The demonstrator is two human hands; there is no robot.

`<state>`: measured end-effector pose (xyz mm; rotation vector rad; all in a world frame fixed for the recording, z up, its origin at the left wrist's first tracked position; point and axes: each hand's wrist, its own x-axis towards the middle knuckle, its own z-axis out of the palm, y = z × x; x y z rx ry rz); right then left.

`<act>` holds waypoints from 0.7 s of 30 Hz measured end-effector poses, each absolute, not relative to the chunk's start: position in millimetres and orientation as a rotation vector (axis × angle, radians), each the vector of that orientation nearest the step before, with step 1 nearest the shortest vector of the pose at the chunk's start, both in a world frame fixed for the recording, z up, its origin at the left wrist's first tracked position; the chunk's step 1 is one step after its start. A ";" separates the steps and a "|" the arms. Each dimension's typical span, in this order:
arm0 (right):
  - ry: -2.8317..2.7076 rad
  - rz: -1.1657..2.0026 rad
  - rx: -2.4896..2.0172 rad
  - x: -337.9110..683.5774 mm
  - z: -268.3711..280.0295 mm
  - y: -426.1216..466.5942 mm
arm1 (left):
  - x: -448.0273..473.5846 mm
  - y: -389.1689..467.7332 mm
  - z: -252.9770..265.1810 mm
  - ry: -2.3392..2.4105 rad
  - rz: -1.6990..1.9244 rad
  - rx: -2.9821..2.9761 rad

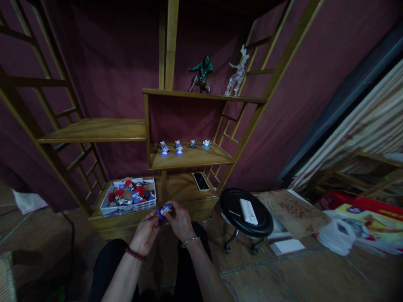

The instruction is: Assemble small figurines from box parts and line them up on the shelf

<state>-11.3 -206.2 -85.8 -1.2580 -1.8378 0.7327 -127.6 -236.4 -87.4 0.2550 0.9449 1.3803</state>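
Note:
Between both hands, above my knees, is a small purple and white figurine point(164, 211). My left hand point(149, 228) pinches it from the left, and my right hand point(180, 220) grips its right side with thumb and fingers. Ahead on the left, an open box point(129, 208) holds many loose figurines with red, blue and white parts. On the small shelf point(192, 159) stand several similar figurines in two rows, among them a purple-based one point(179, 151) and a blue-based one point(206, 144).
A phone point(200, 181) lies on the low shelf. Above stand a green statue point(203, 75) and a clear deer figure point(238, 72). To my right, a black wheeled stool point(231, 205) carries a white box point(248, 211). Beyond it are plastic bags point(336, 233).

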 end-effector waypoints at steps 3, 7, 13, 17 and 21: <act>-1.848 0.682 -1.270 -10.0 -86.9 -206.1 | -125.0 -235.1 -85.7 0.932 1.385 0.278; -1.893 0.677 -1.231 -7.0 -84.7 -207.2 | -124.7 -235.1 -86.7 0.936 1.361 0.308; -1.913 0.666 -1.196 -8.0 -83.8 -208.1 | -126.2 -235.5 -88.2 0.936 1.367 0.309; -1.922 0.676 -1.192 -9.5 -85.1 -208.0 | -125.8 -236.1 -85.4 0.973 1.363 0.293; -1.946 0.652 -1.196 -9.2 -85.2 -208.5 | -124.4 -236.6 -84.9 0.961 1.371 0.272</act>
